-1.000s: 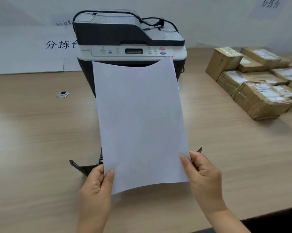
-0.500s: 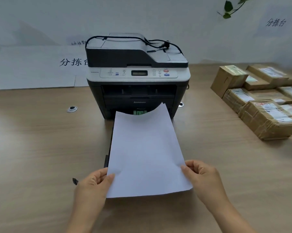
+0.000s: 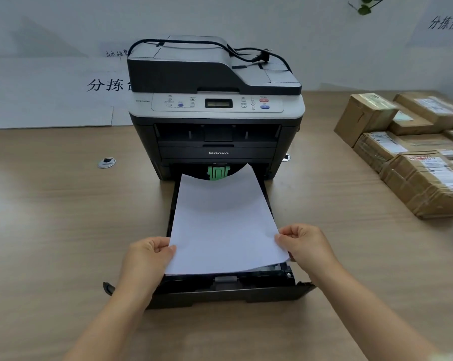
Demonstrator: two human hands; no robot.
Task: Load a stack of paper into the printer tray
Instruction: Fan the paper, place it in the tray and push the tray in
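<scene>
Both hands, left hand [image 3: 152,252] and right hand [image 3: 302,242], pinch the paper [image 3: 222,225] at its near corners, over the open tray [image 3: 220,290] of the printer [image 3: 215,121]. Step: lowering. Next: lay the paper flat, far edge square, then release.

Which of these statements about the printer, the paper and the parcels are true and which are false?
1. Both hands, left hand and right hand, grip the paper. True.
2. The printer tray is pushed shut. False: it is pulled out toward the person.
3. A black cable lies on top of the printer. True.
4. The cardboard parcels sit left of the printer. False: they are on its right.
</scene>
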